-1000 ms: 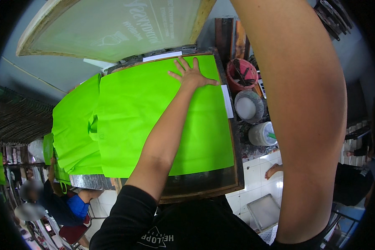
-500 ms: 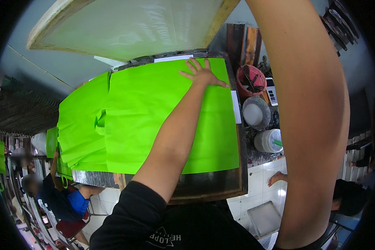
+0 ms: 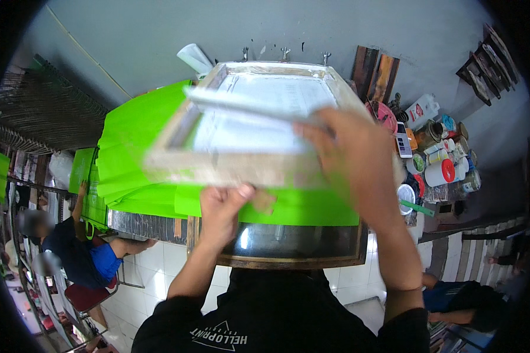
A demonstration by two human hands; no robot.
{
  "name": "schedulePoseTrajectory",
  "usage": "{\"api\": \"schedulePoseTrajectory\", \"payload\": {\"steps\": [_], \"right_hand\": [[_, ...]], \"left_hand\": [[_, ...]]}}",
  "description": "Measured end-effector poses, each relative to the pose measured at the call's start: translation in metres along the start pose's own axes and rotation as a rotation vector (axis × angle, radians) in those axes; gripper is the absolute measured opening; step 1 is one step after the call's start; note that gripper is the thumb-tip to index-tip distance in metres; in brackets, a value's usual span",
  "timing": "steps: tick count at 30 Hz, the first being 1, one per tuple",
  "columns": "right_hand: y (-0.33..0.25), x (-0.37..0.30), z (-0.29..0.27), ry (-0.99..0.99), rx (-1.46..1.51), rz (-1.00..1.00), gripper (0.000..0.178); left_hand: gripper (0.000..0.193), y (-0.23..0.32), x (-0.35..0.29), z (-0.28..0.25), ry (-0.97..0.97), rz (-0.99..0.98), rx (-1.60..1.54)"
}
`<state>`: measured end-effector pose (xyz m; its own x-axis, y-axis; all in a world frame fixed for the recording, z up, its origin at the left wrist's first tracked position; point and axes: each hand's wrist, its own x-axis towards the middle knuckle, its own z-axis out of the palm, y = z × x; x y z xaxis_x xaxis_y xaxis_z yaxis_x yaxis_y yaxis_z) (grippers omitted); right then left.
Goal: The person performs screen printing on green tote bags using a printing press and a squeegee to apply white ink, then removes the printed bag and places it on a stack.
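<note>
A wooden-framed printing screen [image 3: 235, 169] with pale mesh is tilted over bright green fabric bags [image 3: 138, 132], its near edge raised off them. My left hand [image 3: 219, 215] is closed at that near edge, thumb up against the wood. My right hand [image 3: 359, 150], smeared by motion, grips one end of a long, pale squeegee [image 3: 247, 109]. The squeegee lies slantwise above the mesh; whether it touches the mesh I cannot tell. Below the screen, the green fabric covers most of a dark, wood-edged printing table [image 3: 288, 244].
Clamps [image 3: 285, 54] stand behind the screen's far edge. To the right are a pink bucket [image 3: 384, 116], a phone [image 3: 403, 140], a white tub [image 3: 406, 194] with a green stick and several paint jars [image 3: 440, 172]. Another person [image 3: 70, 253] sits at the left.
The screen has come down from its raised position over the green fabric. My left hand has left the fabric for the screen's near edge. My right hand, hidden before, now shows with the squeegee.
</note>
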<state>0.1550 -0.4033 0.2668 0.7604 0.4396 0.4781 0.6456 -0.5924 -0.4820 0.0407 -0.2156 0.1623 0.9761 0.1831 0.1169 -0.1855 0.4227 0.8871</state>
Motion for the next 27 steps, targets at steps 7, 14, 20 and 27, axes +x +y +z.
{"api": "schedulePoseTrajectory", "payload": {"steps": [7,14,20,27], "right_hand": [[0.045,-0.099,0.106,-0.173,-0.236,-0.218,0.025],[0.049,-0.067,0.095,-0.332,-0.137,-0.111,0.031],[0.035,-0.081,0.096,-0.478,-0.157,-0.171,0.030],[0.063,-0.072,0.133,-0.300,-0.276,-0.392,0.023]], "left_hand": [[0.031,-0.089,-0.080,-0.049,0.141,-0.542,0.174],[0.033,-0.085,-0.076,-0.051,0.156,-0.641,0.221],[0.032,-0.081,-0.075,-0.046,0.168,-0.635,0.246],[0.031,-0.082,-0.080,-0.050,0.199,-0.689,0.238]]}}
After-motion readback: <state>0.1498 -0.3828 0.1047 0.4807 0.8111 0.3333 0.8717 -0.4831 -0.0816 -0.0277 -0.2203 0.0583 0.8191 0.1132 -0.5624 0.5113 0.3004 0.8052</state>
